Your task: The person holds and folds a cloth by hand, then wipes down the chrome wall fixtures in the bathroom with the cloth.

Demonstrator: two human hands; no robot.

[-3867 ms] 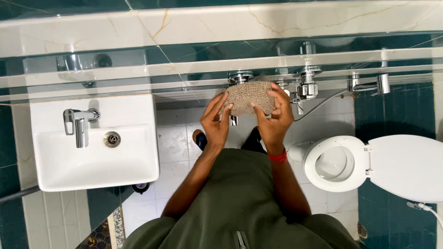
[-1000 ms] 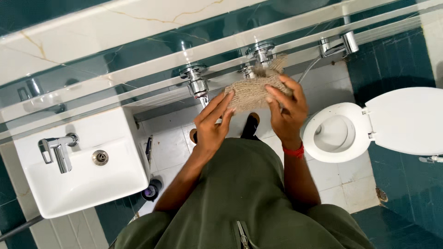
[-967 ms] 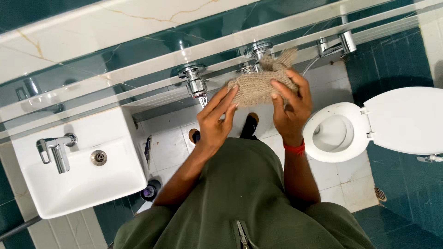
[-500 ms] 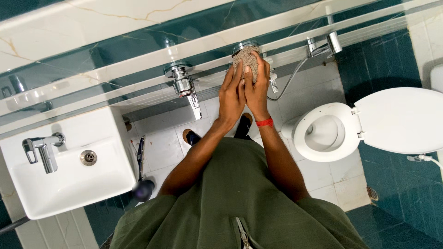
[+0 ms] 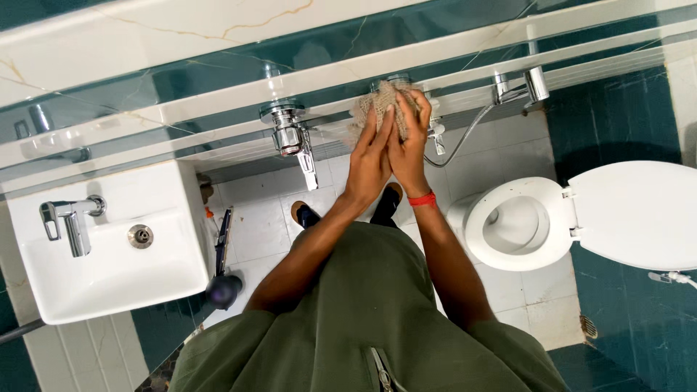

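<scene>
Both hands press a coarse tan cloth against a wall fitting

Nearest the camera the two forearms rise from an olive-green shirt (image 5: 370,319); the left hand (image 5: 370,163) and the right hand (image 5: 408,149), a red band (image 5: 422,199) on its wrist, lie side by side with fingers stretched flat, holding the tan cloth (image 5: 381,101) bunched at their tips against a chrome fitting on the wall; a chrome tap (image 5: 290,138) sits just left, a white basin (image 5: 109,254) far left, a white toilet (image 5: 530,225) to the right
</scene>
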